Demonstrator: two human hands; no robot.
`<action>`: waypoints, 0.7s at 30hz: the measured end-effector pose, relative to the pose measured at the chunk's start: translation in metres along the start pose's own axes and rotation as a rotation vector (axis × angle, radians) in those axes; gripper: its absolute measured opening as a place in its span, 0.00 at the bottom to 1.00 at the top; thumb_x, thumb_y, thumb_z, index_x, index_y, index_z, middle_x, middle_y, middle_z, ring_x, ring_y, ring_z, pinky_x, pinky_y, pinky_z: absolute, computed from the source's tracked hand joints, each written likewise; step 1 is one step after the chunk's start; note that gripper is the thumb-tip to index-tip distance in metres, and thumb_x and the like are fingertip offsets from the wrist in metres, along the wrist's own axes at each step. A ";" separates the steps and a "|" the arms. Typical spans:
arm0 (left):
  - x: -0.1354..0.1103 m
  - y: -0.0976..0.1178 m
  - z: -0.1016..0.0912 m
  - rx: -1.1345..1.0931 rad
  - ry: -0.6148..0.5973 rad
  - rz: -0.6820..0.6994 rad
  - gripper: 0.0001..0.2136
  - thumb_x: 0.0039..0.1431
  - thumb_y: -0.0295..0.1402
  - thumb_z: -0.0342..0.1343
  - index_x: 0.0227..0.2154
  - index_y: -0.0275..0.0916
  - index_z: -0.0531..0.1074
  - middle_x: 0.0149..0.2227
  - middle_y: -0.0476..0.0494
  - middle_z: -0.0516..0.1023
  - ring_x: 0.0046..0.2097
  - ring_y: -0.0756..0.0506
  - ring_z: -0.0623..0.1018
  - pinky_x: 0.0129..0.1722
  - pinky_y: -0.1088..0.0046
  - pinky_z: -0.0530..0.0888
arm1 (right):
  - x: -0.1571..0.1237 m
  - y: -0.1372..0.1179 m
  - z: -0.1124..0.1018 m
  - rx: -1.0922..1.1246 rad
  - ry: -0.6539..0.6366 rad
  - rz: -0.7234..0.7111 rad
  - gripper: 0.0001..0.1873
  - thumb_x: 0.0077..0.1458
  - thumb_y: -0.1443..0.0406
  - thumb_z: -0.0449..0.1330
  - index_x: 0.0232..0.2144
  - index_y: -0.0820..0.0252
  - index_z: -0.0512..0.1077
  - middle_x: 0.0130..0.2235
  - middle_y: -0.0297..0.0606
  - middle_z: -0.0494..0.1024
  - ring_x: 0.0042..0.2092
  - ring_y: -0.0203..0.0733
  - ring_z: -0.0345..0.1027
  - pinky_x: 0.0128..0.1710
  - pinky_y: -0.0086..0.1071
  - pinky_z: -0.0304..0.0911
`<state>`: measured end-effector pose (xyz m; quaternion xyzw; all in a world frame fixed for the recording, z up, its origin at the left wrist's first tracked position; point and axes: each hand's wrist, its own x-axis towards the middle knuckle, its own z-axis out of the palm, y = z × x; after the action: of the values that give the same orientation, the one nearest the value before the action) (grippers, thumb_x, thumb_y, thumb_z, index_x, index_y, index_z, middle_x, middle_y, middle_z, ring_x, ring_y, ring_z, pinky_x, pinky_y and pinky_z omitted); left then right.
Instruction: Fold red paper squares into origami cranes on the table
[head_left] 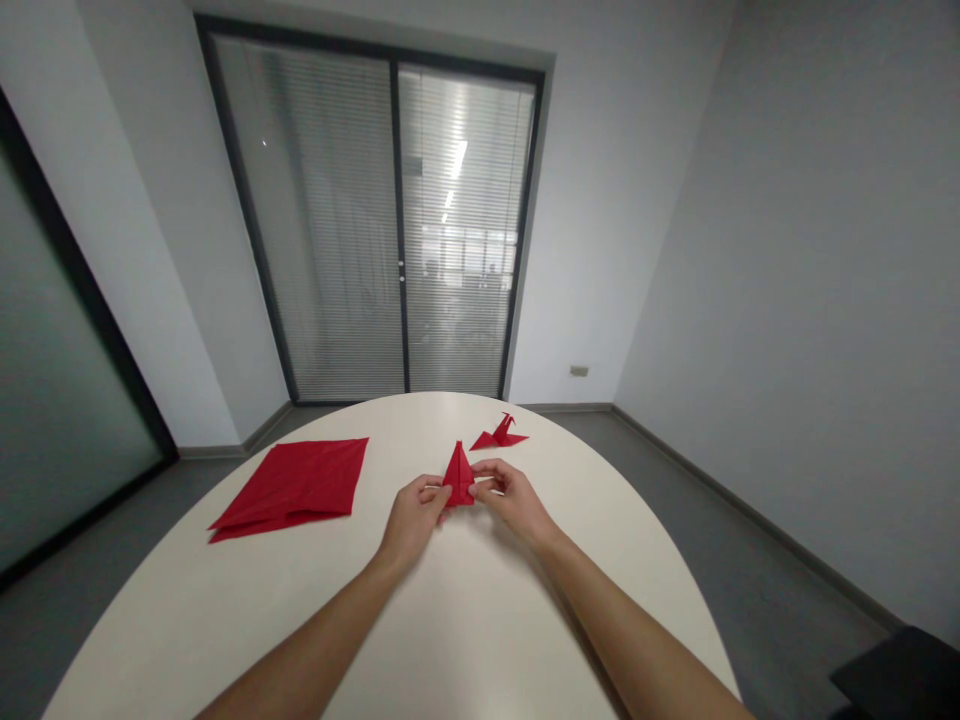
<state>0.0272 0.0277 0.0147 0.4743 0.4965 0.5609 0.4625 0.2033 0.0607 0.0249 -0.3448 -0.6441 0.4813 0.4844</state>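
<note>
A piece of folded red paper point(459, 474), shaped like a narrow triangle with its point up and a crease down the middle, is held between my hands over the table. My left hand point(414, 515) pinches its lower left side, thumb on the front. On the right side, the thumb and fingers of my right hand point(516, 497) grip the paper's edge. Just beyond my right hand stands a red origami crane point(502, 433) with spread wings. The parts of my fingers behind the paper are hidden.
A stack of red paper sheets point(300, 485) lies on the left of the round white table point(420, 640). The table's curved edge runs round the far side. Glass panels with blinds point(337, 230) stand behind it, and a dark object point(900, 675) is at the lower right.
</note>
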 end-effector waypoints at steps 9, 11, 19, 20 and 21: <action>0.003 -0.009 0.000 -0.011 -0.026 0.090 0.19 0.47 0.40 0.64 0.41 0.38 0.71 0.37 0.42 0.82 0.30 0.47 0.80 0.23 0.77 0.71 | 0.000 0.006 -0.005 0.046 -0.055 0.133 0.21 0.46 0.57 0.70 0.40 0.63 0.74 0.29 0.38 0.81 0.28 0.38 0.70 0.30 0.30 0.59; 0.003 -0.009 0.000 0.005 -0.023 0.098 0.17 0.48 0.40 0.64 0.39 0.37 0.73 0.38 0.41 0.82 0.29 0.47 0.80 0.23 0.76 0.72 | 0.001 0.009 -0.006 0.041 -0.051 0.132 0.20 0.47 0.57 0.69 0.39 0.63 0.74 0.27 0.36 0.80 0.27 0.36 0.68 0.29 0.30 0.57; -0.001 -0.001 -0.002 0.032 -0.009 0.099 0.11 0.48 0.37 0.63 0.32 0.37 0.77 0.39 0.40 0.83 0.32 0.44 0.81 0.27 0.73 0.76 | 0.002 0.007 -0.005 0.125 -0.024 0.196 0.15 0.41 0.60 0.71 0.32 0.60 0.75 0.32 0.36 0.80 0.32 0.39 0.72 0.37 0.34 0.67; -0.001 0.000 -0.002 0.044 -0.008 0.104 0.10 0.48 0.37 0.63 0.32 0.37 0.77 0.38 0.40 0.83 0.31 0.45 0.81 0.27 0.73 0.76 | 0.002 0.005 -0.004 0.136 -0.022 0.220 0.15 0.41 0.60 0.71 0.31 0.60 0.75 0.32 0.36 0.80 0.33 0.39 0.73 0.38 0.34 0.67; -0.002 0.001 -0.002 0.058 -0.006 0.108 0.10 0.48 0.37 0.64 0.32 0.37 0.77 0.37 0.41 0.83 0.29 0.45 0.80 0.26 0.73 0.75 | 0.001 0.003 -0.004 0.141 -0.019 0.243 0.14 0.42 0.59 0.71 0.31 0.59 0.75 0.33 0.35 0.80 0.34 0.40 0.73 0.39 0.35 0.68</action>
<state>0.0252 0.0256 0.0159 0.5153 0.4849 0.5687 0.4193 0.2065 0.0633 0.0227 -0.3808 -0.5668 0.5838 0.4393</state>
